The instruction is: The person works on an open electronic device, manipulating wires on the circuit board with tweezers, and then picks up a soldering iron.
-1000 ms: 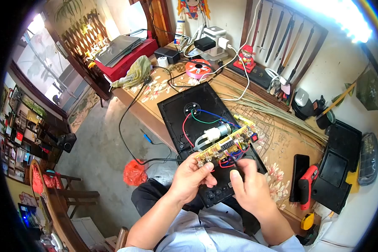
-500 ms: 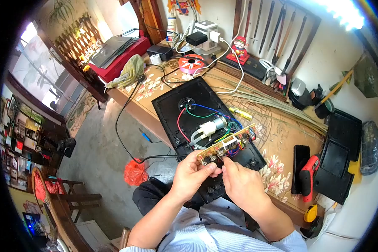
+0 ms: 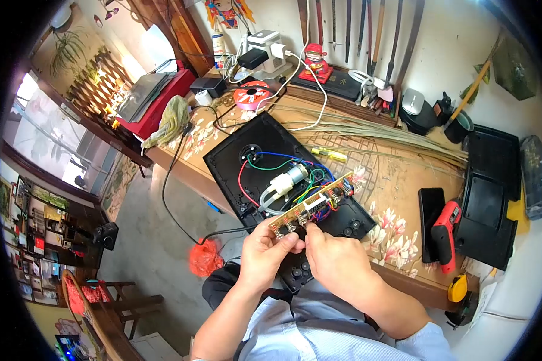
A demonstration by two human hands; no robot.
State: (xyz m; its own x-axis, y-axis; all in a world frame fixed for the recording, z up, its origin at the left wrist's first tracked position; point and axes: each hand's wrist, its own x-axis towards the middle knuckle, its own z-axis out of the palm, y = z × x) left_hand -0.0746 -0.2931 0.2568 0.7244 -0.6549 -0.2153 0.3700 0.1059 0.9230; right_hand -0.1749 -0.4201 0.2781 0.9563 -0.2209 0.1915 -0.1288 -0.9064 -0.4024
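My left hand (image 3: 264, 249) is closed on the lower left end of a circuit board (image 3: 295, 212), thumb in front. Round metal buttons and a small display sit on the board's face, which is tilted up. My right hand (image 3: 338, 256) is closed at the board's lower edge, with its index fingertip against the parts near the middle. The right thumb and other fingers are mostly hidden. Coloured wires (image 3: 316, 175) run from behind the board into a black plastic casing (image 3: 229, 161). A small motor pump (image 3: 288, 182) with clear tubing lies in that casing, which overhangs the table's front edge.
A yellow screwdriver (image 3: 329, 154) lies behind the casing. To the right are a phone (image 3: 431, 216), a red-and-black tool (image 3: 446, 231), a black plastic panel (image 3: 491, 180) and a yellow tape measure (image 3: 457, 289). A black cable (image 3: 170, 192) hangs off the table's left side.
My head view has shifted, so the table and hands appear farther left. Both hands stay at the circuit board, the right index fingertip still against its parts.
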